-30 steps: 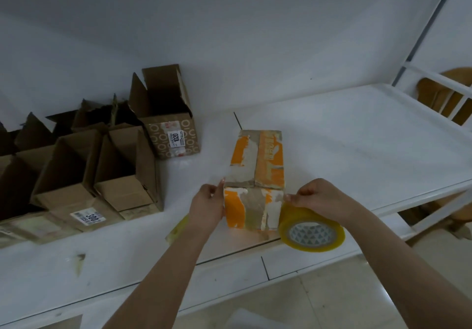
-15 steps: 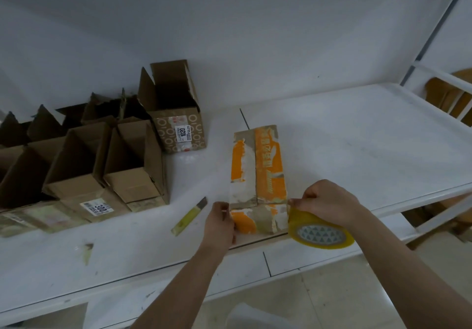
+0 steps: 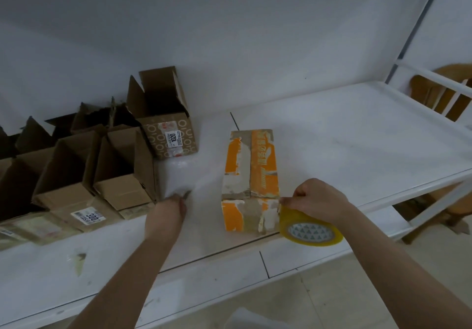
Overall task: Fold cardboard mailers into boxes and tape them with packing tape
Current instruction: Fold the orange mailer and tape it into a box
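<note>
Orange-and-white box point(image 3: 251, 175) lying just right of frame centre on the white desk point(image 3: 357, 134), flaps folded shut along a centre seam, near end facing the desk's front edge. Printed skin torn in patches, bare grey board showing through. Likely light and hollow, stiff along the folded edges but soft across the flap seam (pressing there would probably cave it in). Best held by the corners or side walls, one palm steadying the top while tape runs over the seam; the worn surface may grip tape unevenly.

Roll of yellow packing tape point(image 3: 310, 229) at the box's lower right corner, touching or just beside it, hanging partly past the desk edge. Right hand point(image 3: 316, 198) curled over the top of the roll, gripping it, fingertips at the corner of the box as if anchoring the tape's end; the strip itself too clear to make out.

Left hand point(image 3: 169, 208) well apart from the box, left of centre, blurred with motion, reaching toward something small and dark on the desk beside the brown cartons. Fingers seemingly curled, but whether pinching the thing or not cannot be told (possibly a cutter, too smeared to name).

Further out, in the left half of the frame, a cluster of open brown cartons point(image 3: 107, 175) with flaps standing up, one patterned carton point(image 3: 169, 138) bearing a label reading 1020. White rail point(image 3: 439, 91) and something wooden at the far right.
</note>
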Available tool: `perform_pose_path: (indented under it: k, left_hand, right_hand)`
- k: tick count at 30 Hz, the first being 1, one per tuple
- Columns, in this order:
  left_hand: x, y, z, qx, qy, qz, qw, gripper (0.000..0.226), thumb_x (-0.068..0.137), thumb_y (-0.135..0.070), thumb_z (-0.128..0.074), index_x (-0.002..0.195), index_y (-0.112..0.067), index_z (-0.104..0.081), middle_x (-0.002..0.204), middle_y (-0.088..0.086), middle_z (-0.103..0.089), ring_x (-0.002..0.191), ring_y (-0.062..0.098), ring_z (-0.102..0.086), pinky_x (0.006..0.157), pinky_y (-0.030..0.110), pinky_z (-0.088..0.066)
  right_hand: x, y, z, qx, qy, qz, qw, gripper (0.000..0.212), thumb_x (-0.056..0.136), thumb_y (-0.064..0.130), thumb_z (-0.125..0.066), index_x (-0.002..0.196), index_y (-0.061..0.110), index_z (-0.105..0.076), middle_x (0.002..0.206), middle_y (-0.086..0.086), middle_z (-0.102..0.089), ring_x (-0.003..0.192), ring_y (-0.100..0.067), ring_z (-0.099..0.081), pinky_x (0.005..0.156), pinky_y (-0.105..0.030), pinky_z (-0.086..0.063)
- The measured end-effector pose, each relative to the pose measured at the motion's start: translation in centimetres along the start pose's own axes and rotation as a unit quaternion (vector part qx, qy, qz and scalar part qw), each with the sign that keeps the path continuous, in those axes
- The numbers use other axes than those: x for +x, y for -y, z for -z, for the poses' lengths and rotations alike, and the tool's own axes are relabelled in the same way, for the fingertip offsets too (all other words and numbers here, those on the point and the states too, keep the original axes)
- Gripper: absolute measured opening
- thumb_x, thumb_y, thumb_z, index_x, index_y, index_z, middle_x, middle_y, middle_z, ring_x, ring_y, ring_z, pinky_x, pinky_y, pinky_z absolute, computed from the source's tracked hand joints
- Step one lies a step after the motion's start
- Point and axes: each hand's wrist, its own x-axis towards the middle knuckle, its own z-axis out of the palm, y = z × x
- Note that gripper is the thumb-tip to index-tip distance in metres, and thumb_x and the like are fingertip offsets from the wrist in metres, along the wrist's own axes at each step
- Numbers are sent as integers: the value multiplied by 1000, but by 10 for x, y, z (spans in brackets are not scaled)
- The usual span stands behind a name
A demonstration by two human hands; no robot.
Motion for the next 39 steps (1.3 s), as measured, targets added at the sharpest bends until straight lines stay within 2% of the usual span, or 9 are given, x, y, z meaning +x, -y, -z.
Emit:
perform_pose_path:
  k: [4, 8, 13, 18, 24, 28, 32, 35, 39]
  left_hand:
    - [-4, -45, 48, -290, -119, -46, 948, 15, 101, -10, -40, 92, -10, -52, 76, -2, -69, 51, 9, -57, 51, 26, -45]
    - [-15, -116, 77, -451, 83, -162, 874, 26, 103, -23, -43, 84, -20, -61, 60, -6, -64, 44, 3, -50, 43, 16, -41]
    - [-20, -147, 59, -370, 308, -147, 864, 40, 104, -29, -40, 75, -10, -60, 55, -1, -64, 44, 12, -56, 49, 21, -47]
    - [-19, -143, 48, -353, 291, -140, 878, 41, 104, -30, -41, 72, -11, -59, 52, -2, -62, 40, 10, -54, 44, 18, -43]
    - [-18, -147, 47, -340, 306, -147, 877, 40, 103, -29, -42, 72, -10, -60, 54, 1, -62, 40, 8, -53, 44, 17, -44]
    - [-18, -148, 49, -295, 307, -179, 887, 39, 103, -29, -42, 71, -14, -58, 54, -4, -62, 43, 4, -54, 46, 15, -43]
    - [-17, -154, 57, -152, 324, -248, 900, 38, 101, -38, -44, 72, -22, -62, 66, -9, -64, 51, -3, -57, 51, 12, -43]
    - [-17, -168, 68, -7, 326, -293, 899, 40, 100, -43, -39, 71, -25, -60, 68, -11, -63, 57, -1, -64, 62, 26, -49]
    - [-23, -194, 76, 139, 334, -307, 881, 39, 102, -44, -33, 69, -30, -48, 77, -11, -63, 63, 5, -69, 60, 28, -42]
  right_hand:
    - [-1, 4, -3, -9, 13, -1, 1000, 53, 78, 71, -55, 74, 21, -72, 70, 9, -67, 64, -8, -64, 58, -24, -45]
    - [-5, 8, -3, -11, 28, 1, 1000, 50, 80, 68, -56, 78, 20, -71, 72, 9, -65, 65, -8, -62, 59, -25, -45]
    - [-14, 5, 7, 36, 91, 32, 995, 37, 88, 47, -59, 87, 13, -73, 84, -5, -68, 76, -15, -64, 72, -35, -52]
    - [-25, -12, 8, 61, 133, 36, 989, 35, 91, 38, -56, 96, 7, -71, 97, -14, -68, 81, -19, -63, 80, -40, -53]
    - [-27, -38, -5, 92, 114, -16, 989, 27, 89, 50, -59, 110, 35, -64, 118, 11, -56, 107, -14, -56, 95, -32, -46]
    - [-29, -46, -14, 133, 141, -4, 981, 20, 91, 46, -59, 104, 36, -70, 107, 22, -62, 109, -10, -58, 94, -29, -45]
    - [-35, -47, -6, 119, 125, 8, 985, 23, 91, 52, -55, 106, 44, -71, 105, 18, -66, 101, -9, -61, 96, -35, -48]
    - [-39, -47, 4, 124, 118, 19, 985, 20, 91, 52, -56, 100, 46, -72, 106, 15, -67, 102, -11, -61, 98, -39, -48]
    - [-47, -45, 11, 115, 92, 28, 989, 20, 93, 49, -54, 99, 48, -72, 110, 20, -67, 104, -6, -59, 93, -31, -46]
